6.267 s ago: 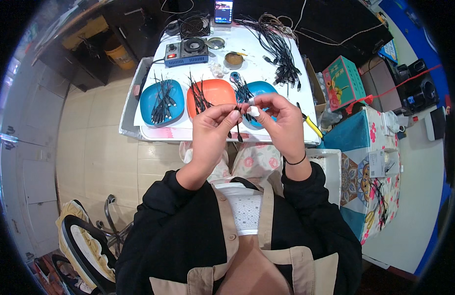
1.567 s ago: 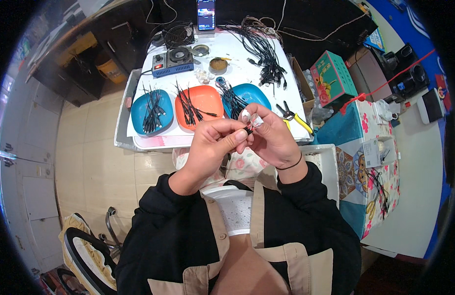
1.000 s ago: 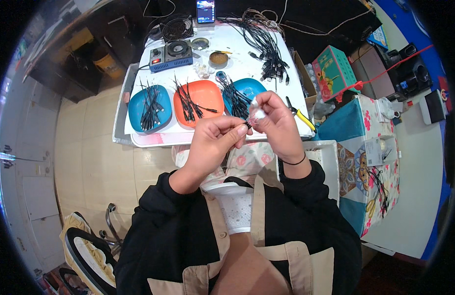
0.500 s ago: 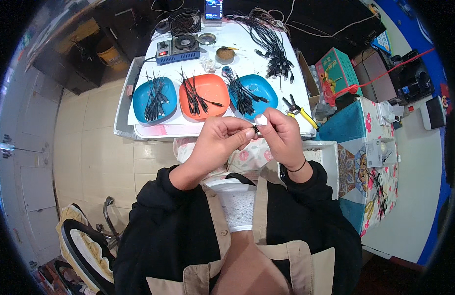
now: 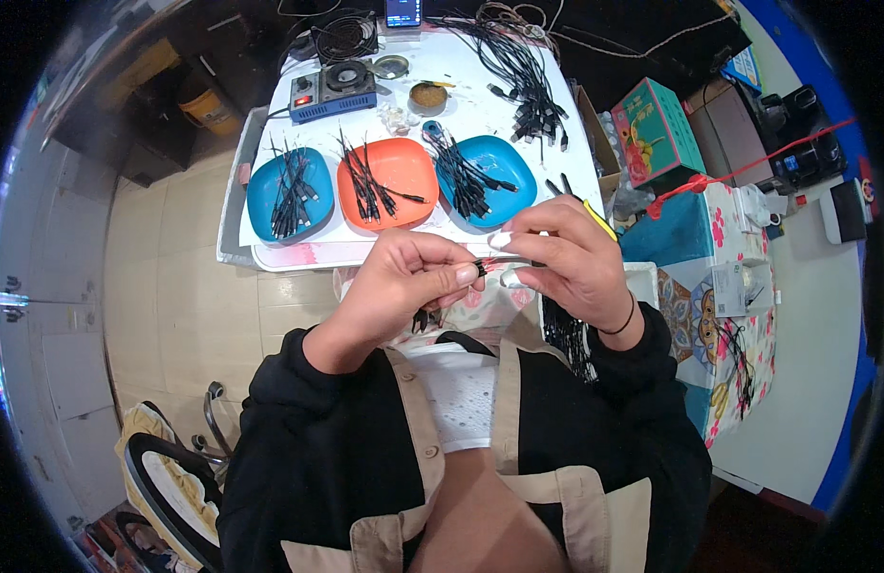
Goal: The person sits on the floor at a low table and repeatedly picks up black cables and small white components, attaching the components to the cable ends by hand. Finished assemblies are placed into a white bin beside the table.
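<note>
A small bunch of thin black cables (image 5: pixel 480 267) is pinched between thumb and fingers of my left hand (image 5: pixel 404 282), their reddish wire ends pointing right. Black plug ends (image 5: pixel 423 320) hang below that hand. My right hand (image 5: pixel 575 258) is just to the right, thumb and forefinger parted around the wire ends, with white coverings on the fingertips. Whether those fingertips touch the wires is hard to see. Beyond my hands, short black cables lie in a blue tray (image 5: pixel 260 210), an orange tray (image 5: pixel 418 162) and a second blue tray (image 5: pixel 513 181).
Farther back on the white table stand a blue heating unit (image 5: pixel 332 100) with a lit red switch, a round tin (image 5: pixel 428 97) and a phone (image 5: pixel 403 12). A pile of longer black cables (image 5: pixel 518 81) is at the far right. Yellow-handled pliers (image 5: pixel 599 220) lie behind my right hand.
My right hand has drawn away to the right and its fingers have parted. The cables' reddish wire ends now show between the hands. My left hand has shifted slightly left.
</note>
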Motion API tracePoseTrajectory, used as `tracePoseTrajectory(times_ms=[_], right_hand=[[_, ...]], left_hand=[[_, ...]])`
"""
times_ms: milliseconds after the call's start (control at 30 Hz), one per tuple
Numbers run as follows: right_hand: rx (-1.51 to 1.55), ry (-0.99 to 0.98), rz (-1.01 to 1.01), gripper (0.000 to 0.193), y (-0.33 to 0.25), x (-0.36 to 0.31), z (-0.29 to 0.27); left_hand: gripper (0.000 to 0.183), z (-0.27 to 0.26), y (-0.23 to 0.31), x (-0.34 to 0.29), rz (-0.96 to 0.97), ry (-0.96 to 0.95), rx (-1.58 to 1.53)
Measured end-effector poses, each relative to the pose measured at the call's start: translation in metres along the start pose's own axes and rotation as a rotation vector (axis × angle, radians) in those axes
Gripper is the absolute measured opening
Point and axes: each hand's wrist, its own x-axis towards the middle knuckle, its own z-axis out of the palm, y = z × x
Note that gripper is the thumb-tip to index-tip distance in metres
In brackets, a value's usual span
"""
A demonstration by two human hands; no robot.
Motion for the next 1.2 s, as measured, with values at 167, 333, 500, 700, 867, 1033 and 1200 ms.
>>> tracePoseTrajectory(times_ms=[167, 333, 500, 700, 867, 1033, 1200], right_hand=[[0.062, 0.009, -0.04, 0.028, 0.002, 0.006, 0.0], [0.003, 0.026, 0.018, 0.02, 0.003, -0.004, 0.008], [0.948, -0.033, 0.831, 0.012, 0.001, -0.02, 0.027], [0.484, 0.022, 0.71, 0.016, -0.007, -0.031, 0.017], [-0.222, 0.103, 0.11, 0.028, -0.009, -0.02, 0.018], [-0.217, 0.057, 0.043, 0.027, 0.0, -0.017, 0.025], [1.007, -0.089, 0.953, 0.012, 0.008, -0.032, 0.033]], left_hand=[[0.013, 0.001, 0.0, 0.002, -0.022, 0.011, 0.001], [0.011, 0.004, -0.003, 0.005, 0.019, 0.027, 0.08], [0.022, 0.008, -0.012, 0.01, 0.966, 0.121, 1.445], [0.025, 0.0, -0.021, 0.011, 0.857, 0.118, 1.253], [0.011, 0.004, -0.024, 0.004, 0.511, 0.252, 0.811], [0.013, 0.005, -0.027, 0.003, 0.445, 0.245, 0.766], [0.031, -0.005, -0.029, 0.009, 0.959, 0.066, 1.559]])
